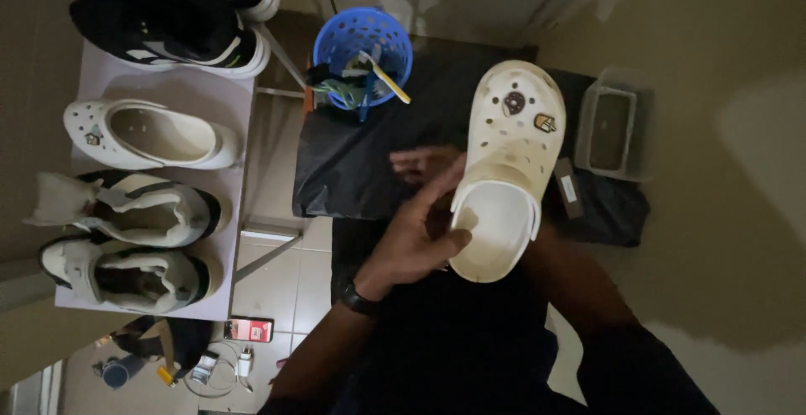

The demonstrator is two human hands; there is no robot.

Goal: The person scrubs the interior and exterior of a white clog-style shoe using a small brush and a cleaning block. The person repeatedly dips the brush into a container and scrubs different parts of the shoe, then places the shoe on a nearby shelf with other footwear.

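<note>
I hold a white clog [508, 171] over a desk [353, 171] with a dark, smooth cover. The clog is made of soft-looking foam, round at the toe, with small holes and two little charms on top. It looks dirty and brownish in the middle. My left hand [411, 243] holds its heel end. My thumb presses on the rim, and my fingers [420, 163] curl along the side, closed on the clog. My right hand is hidden under the clog, so I cannot tell if it grips or not. Only that arm shows.

A round blue basket [363, 49] full of holes sits at the back of the desk with brushes in it. A clear box [614, 125] stands on the right. On a shelf [193, 87] to my left lie another white clog [147, 133] and some sneakers [130, 243].
</note>
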